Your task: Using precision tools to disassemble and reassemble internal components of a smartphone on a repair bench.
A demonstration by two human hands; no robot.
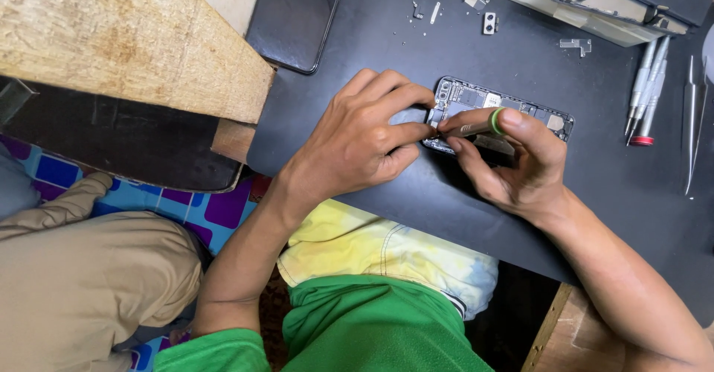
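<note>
An opened phone body (pixel 520 113) with bare circuit boards lies on a black work mat (pixel 416 52). My left hand (pixel 364 138) grips the phone's left end with fingers and thumb. My right hand (pixel 513 160) holds a small screwdriver (pixel 483 126) with a green ring, its tip pressed into the phone's left inner part. The hands touch each other over the phone.
A detached dark screen (pixel 297 15) lies at the mat's upper left beside a wooden block (pixel 126 37). Small metal brackets and screws (pixel 487 21) are scattered above the phone. Several screwdrivers (pixel 645 93) and tweezers (pixel 693 119) lie at right, a tray of parts (pixel 595 0) at top right.
</note>
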